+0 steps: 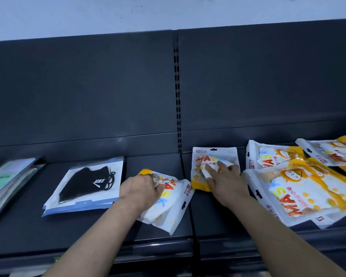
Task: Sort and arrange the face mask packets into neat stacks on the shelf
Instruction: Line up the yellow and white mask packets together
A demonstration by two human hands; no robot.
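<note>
Item: tilted packet (169,202), shelf (84,232) centre, left hand (139,189) curled onto it. Upright packet (214,156) just right, under flat, spread right hand (227,181). Risk: slick film slides; loose pile (308,194) at right likely slumps over near edge.

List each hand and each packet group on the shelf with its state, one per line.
left hand: grips the tilted packet.
tilted packet: lies askew, partly under that hand.
right hand: straight fingers press the upright packet.
upright packet: flat, lying straight.
black mask packet: flat atop a small stack.
orange pile: loose, overlapping, unsorted.
far-left stack: blurred, leaning.
</note>
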